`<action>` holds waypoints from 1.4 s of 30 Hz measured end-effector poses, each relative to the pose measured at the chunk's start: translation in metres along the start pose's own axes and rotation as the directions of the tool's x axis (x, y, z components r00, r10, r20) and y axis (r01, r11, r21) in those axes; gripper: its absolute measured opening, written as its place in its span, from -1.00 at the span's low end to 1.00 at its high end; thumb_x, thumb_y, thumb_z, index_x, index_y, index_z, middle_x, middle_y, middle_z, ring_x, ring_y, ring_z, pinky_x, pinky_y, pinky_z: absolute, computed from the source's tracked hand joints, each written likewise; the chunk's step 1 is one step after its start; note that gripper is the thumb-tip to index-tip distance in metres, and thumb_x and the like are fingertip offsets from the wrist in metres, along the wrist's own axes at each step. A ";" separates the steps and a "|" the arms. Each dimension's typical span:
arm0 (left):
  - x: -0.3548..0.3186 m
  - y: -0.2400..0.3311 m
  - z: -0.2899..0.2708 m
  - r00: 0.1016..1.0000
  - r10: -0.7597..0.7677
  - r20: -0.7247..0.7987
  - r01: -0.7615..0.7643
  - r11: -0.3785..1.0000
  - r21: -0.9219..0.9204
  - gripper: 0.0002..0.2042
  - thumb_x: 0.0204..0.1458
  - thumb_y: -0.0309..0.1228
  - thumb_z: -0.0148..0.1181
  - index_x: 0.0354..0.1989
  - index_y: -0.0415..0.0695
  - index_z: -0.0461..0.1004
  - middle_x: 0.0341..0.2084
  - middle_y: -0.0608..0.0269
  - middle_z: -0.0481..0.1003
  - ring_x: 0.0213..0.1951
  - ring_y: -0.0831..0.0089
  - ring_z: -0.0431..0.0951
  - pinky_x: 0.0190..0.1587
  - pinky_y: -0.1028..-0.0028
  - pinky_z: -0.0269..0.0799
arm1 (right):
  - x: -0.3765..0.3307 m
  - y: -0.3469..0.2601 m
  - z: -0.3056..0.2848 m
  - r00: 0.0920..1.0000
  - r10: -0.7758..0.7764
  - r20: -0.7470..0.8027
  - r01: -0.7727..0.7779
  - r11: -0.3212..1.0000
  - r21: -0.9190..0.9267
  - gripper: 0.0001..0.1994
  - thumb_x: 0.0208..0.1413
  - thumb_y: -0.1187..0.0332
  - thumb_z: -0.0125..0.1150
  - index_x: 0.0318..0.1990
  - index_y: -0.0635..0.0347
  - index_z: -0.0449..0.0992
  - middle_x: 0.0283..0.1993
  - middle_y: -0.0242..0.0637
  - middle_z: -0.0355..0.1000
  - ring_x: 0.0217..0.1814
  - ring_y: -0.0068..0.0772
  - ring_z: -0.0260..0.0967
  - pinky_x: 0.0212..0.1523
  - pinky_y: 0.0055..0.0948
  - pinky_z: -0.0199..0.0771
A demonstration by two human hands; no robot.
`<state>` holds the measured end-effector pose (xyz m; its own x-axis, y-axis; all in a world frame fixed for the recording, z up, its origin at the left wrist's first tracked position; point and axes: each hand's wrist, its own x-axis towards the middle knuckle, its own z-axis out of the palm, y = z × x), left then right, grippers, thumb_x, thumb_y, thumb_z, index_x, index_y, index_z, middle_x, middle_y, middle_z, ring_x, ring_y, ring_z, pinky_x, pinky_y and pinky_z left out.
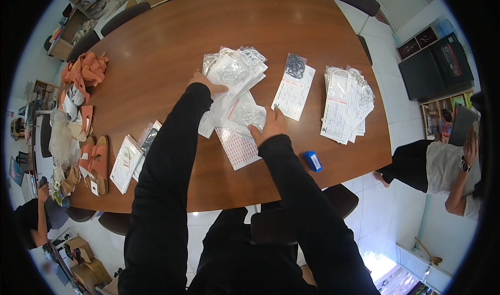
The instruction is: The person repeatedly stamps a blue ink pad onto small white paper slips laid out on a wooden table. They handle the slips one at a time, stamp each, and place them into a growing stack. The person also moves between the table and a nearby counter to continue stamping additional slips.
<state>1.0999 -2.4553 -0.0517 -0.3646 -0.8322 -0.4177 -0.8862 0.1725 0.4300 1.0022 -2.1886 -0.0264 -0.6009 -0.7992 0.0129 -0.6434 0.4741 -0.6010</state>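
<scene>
A fanned stack of clear plastic packets [229, 68] with white cords and printed paper slips lies on the table in front of me. My left hand [207, 84] grips its left edge, thumb over the plastic. Below it, another white-cord packet [245, 114] overlaps a sheet with rows of red marks [238, 152]. Its right edge is touched by the thumb of my right hand [271, 126], whose fingers spread away from the thumb. One fingertip reaches the lower left corner of a white slip [296, 94] with a bagged dark cord [295, 66] on top.
More white-cord packets [346, 105] are piled at the right, and a small blue object [312, 161] sits near the front edge. Slips and packets [126, 162] lie at the left, beside orange sandals [99, 162] and orange straps [86, 71]. A person [442, 165] stands at the right.
</scene>
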 end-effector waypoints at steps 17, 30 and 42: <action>-0.071 -0.066 -0.024 0.974 0.150 -0.170 -0.226 0.608 -0.761 -0.60 -0.18 -0.42 0.52 -0.16 -0.33 0.56 -0.34 0.15 0.62 -0.32 0.42 0.61 -0.20 0.45 0.50 | 0.025 0.020 -0.007 0.885 0.247 0.394 -0.172 0.961 -0.215 -0.12 -0.37 0.11 0.64 0.11 0.32 0.27 0.03 0.14 0.39 0.11 0.11 0.38 0.13 -0.17 0.42; -0.316 -0.188 -0.048 0.829 0.476 -0.293 -0.401 0.872 0.279 -0.78 -0.25 -0.50 0.32 -0.37 -0.14 0.47 -0.42 0.00 0.53 -0.34 -0.06 0.54 -0.28 0.10 0.43 | 0.008 -0.035 0.032 0.940 0.160 0.302 0.028 0.845 -0.534 -0.20 -0.18 -0.24 0.41 0.17 0.06 0.40 0.21 -0.24 0.31 0.31 -0.12 0.20 0.15 0.11 0.33; -0.281 -0.196 -0.018 0.887 0.458 0.060 -0.408 0.716 0.566 -0.93 -0.08 -0.37 0.21 -0.43 0.00 0.58 -0.50 0.09 0.57 -0.39 0.09 0.63 -0.36 0.15 0.54 | 0.025 -0.029 0.026 0.830 0.341 0.441 -0.207 0.923 -0.324 0.02 -0.44 -0.13 0.64 0.20 0.24 0.29 0.17 0.05 0.42 0.25 -0.04 0.38 0.19 -0.09 0.39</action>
<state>1.3812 -2.2642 -0.0042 -0.7466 -0.6273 -0.2215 -0.6476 0.7616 0.0259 1.0174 -2.2319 -0.0293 -0.5088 -0.6646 -0.5472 -0.6229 0.7229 -0.2988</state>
